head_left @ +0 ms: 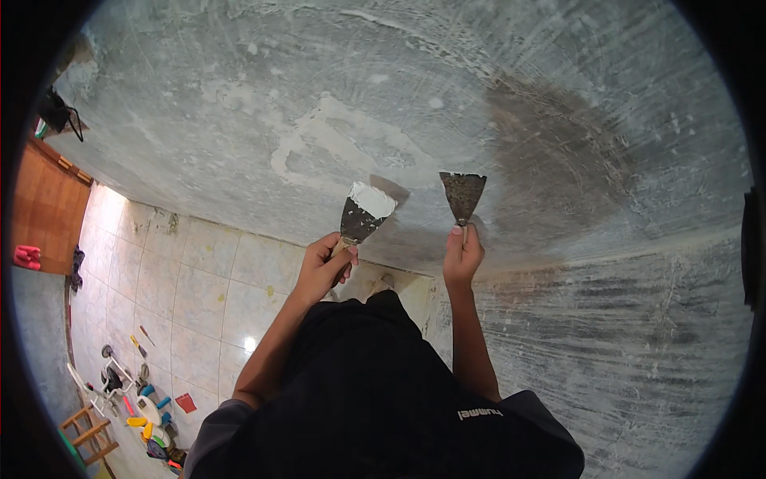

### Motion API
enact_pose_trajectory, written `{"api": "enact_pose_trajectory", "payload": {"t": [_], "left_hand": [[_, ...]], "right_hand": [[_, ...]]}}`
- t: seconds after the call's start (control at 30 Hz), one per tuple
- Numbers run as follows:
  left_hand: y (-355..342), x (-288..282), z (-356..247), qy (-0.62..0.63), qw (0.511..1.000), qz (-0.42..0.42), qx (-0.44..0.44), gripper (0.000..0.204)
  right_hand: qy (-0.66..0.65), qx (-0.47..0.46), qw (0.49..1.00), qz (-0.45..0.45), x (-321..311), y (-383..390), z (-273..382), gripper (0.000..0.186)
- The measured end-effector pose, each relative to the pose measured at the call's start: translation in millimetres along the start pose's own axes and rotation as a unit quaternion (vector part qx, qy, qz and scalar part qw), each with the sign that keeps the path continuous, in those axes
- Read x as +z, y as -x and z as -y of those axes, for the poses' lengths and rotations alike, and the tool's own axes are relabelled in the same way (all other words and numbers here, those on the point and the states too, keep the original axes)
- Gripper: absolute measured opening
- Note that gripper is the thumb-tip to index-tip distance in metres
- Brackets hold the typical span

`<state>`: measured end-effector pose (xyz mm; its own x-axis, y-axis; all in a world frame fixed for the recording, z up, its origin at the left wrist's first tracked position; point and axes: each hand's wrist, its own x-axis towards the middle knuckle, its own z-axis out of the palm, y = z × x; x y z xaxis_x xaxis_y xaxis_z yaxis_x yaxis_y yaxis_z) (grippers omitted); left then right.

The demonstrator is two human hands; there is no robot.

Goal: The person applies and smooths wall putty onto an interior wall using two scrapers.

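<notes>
Near frame centre, the left hand [331, 262] grips a putty knife [357, 227] bearing white paste [372, 199]. Right of it, the right hand [464, 255] is wrapped around a dark scraper [463, 195].

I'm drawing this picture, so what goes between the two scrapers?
In the head view, only grey wall shows between the white-tipped scraper and the brownish scraper, with a darker patch, probably a shadow, beside the white-tipped one.
</notes>
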<state>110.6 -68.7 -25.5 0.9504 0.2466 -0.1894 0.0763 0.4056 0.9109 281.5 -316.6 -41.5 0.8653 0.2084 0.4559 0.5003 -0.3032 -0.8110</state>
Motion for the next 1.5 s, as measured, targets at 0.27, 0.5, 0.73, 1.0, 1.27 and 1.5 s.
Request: {"api": "enact_pose_trajectory", "payload": {"t": [0.27,0.5,0.73,1.0,1.27,1.5], "left_hand": [[5,-3,3,-0.014,1.0,0.023,-0.011,0.016],[1,0,-3,-0.056,0.997,0.042,-0.024,0.016],[1,8,-1,-0.098,0.995,0.035,-0.008,0.014],[-1,4,-2,-0.052,0.997,0.005,0.059,0.018],[-1,13,2,-0.08,0.996,0.021,0.034,0.016],[1,15,-1,-0.087,0.996,0.016,0.03,0.017]], "right_hand": [[-0.025,0.074,0.997,-0.009,2,65,-48,0.035],[-0.179,0.119,0.977,-0.012,13,81,-8,0.035],[-0.079,0.118,0.986,0.09,16,60,79,0.037],[-0.102,0.167,0.977,0.082,-4,95,60,0.037],[-0.154,0.091,0.984,-0.024,35,40,17,0.033],[-0.128,0.051,0.988,-0.075,63,14,-23,0.033]]}}
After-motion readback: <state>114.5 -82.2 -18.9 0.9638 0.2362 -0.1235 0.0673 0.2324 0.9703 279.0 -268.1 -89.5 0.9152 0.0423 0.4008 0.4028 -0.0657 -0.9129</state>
